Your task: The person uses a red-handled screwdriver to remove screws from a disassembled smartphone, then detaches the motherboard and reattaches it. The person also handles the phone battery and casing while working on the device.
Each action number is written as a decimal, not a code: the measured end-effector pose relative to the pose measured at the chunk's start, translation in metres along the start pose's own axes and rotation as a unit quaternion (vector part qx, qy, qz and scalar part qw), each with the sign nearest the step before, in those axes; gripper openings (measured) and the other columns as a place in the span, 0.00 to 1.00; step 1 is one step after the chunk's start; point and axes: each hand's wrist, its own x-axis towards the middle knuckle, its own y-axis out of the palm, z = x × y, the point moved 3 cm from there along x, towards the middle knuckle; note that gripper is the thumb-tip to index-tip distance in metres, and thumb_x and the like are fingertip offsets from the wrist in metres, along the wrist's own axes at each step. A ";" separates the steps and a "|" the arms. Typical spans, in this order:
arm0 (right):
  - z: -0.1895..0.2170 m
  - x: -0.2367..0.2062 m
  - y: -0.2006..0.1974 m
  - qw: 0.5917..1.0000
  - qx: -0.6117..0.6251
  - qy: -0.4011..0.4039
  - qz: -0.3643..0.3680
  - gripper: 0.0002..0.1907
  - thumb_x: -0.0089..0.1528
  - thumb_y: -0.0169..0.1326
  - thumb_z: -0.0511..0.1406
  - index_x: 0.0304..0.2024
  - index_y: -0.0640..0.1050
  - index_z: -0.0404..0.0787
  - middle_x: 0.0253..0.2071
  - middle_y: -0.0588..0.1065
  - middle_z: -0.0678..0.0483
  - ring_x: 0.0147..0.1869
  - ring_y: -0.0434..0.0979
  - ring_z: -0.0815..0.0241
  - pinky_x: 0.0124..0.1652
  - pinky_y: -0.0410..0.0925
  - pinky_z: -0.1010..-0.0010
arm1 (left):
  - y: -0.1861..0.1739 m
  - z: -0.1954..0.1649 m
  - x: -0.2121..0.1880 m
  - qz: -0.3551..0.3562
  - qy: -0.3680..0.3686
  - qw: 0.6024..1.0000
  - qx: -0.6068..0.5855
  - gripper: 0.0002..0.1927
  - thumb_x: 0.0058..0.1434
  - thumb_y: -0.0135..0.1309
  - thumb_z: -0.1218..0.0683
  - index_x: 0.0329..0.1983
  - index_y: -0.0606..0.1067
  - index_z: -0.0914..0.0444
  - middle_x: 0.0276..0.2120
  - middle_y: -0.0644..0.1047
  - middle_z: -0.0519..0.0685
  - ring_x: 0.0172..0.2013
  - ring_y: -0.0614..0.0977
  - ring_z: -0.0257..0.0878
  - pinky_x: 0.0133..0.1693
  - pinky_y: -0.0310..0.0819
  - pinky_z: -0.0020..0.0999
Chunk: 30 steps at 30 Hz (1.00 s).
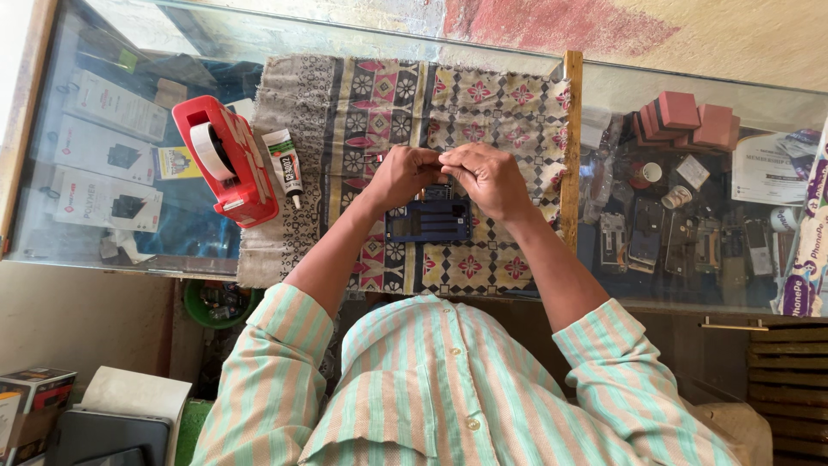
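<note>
Opened phone, dark blue, lies flat on the patterned cloth, just near of both hands and roughly at the cloth's centre. Its far edge is partly covered by the hands.

Left hand and right hand meet above the phone's far end, fingertips pressed together. Both sets of fingers are curled nearly closed in a pinch. Whatever sits between them is too small to make out; cannot tell if either hand grips anything.

The cloth, with red, cream and dark floral squares, covers the middle of the glass-topped desk. A wooden divider strip runs near-to-far along the cloth's right edge.

Left of the hands, on the cloth's left edge: a white glue tube with a black cap, pointing near. Just left of it, a red tape dispenser holding a white roll.

Under the glass, far left: flat white rectangular boxes with small dark pictures, and a small yellow label card.

Under the glass, right: stacked pink-red rectangular blocks, a white printed certificate sheet, and a row of old phones and parts.

Far right edge: purple-and-white printed packaging, upright. Near left corner: cardboard boxes.
</note>
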 end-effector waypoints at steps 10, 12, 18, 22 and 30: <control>-0.002 0.009 0.002 0.998 0.007 -0.049 0.050 0.16 0.60 0.55 0.22 0.46 0.84 0.42 0.53 0.82 0.54 0.56 0.82 0.55 0.58 0.76 0.65 | -0.006 0.014 0.005 0.011 0.046 0.998 -0.041 0.08 0.63 0.59 0.62 0.44 0.80 0.68 0.31 0.84 0.50 0.29 0.84 0.34 0.31 0.78 0.35; -0.003 0.011 -0.001 0.997 0.036 -0.024 0.066 0.19 0.59 0.53 0.20 0.48 0.84 0.41 0.55 0.81 0.53 0.58 0.81 0.52 0.58 0.75 0.65 | -0.005 0.016 0.006 0.009 0.019 0.998 -0.057 0.07 0.64 0.58 0.62 0.44 0.81 0.67 0.30 0.84 0.50 0.28 0.85 0.32 0.30 0.78 0.34; -0.008 0.013 -0.004 0.998 0.062 -0.012 0.007 0.16 0.65 0.61 0.29 0.56 0.81 0.37 0.59 0.78 0.47 0.61 0.78 0.50 0.60 0.72 0.59 | 0.006 0.016 0.009 -0.053 -0.018 0.996 -0.074 0.08 0.62 0.60 0.61 0.45 0.81 0.67 0.31 0.84 0.50 0.25 0.83 0.31 0.27 0.78 0.31; -0.022 0.008 -0.003 0.998 0.041 0.052 -0.012 0.13 0.62 0.67 0.34 0.48 0.83 0.40 0.45 0.82 0.50 0.45 0.85 0.60 0.44 0.78 0.69 | 0.011 0.018 0.010 -0.082 -0.010 0.995 -0.060 0.10 0.61 0.62 0.61 0.46 0.81 0.67 0.30 0.84 0.50 0.25 0.82 0.33 0.27 0.76 0.31; -0.028 -0.004 0.009 0.996 0.015 0.017 -0.082 0.12 0.60 0.70 0.36 0.40 0.80 0.39 0.38 0.82 0.50 0.39 0.85 0.60 0.38 0.78 0.72 | 0.011 0.009 0.011 -0.121 0.113 0.986 0.022 0.12 0.54 0.65 0.63 0.43 0.80 0.66 0.33 0.84 0.51 0.31 0.84 0.35 0.34 0.78 0.33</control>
